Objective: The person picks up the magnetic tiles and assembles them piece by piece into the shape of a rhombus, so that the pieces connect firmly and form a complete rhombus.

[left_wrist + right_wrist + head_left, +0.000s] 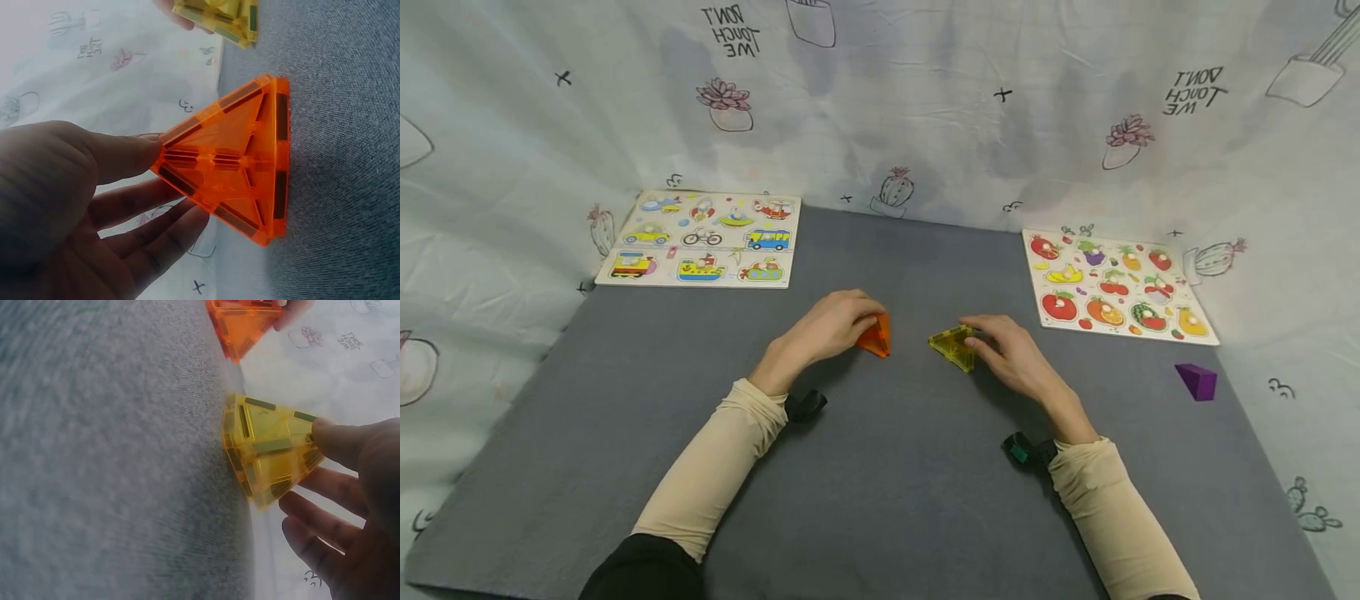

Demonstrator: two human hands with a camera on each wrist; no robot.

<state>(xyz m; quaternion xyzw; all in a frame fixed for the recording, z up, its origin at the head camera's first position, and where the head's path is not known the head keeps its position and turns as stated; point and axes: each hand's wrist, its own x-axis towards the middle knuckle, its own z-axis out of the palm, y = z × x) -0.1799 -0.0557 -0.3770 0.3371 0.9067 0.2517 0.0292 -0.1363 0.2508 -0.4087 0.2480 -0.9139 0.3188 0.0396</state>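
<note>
An orange see-through pyramid of magnetic tiles point(219, 162) stands near the middle of the grey table. My left hand point(838, 321) pinches its tip between thumb and fingers. To its right is a yellow see-through magnetic-tile pyramid point(272, 450), whose upper part my right hand point(1011, 350) holds with the thumb on one side and fingers on the other. The two pyramids are apart, with a short stretch of table between them. In each wrist view, the base of the nearer pyramid appears at or close to the table surface.
A vehicle picture board point(700, 240) lies at the back left, a fruit picture board point(1116, 287) at the back right. One purple wedge-shaped block point(1198, 382) sits near the right edge of the grey table point(887, 500). A white printed curtain point(895, 100) hangs behind.
</note>
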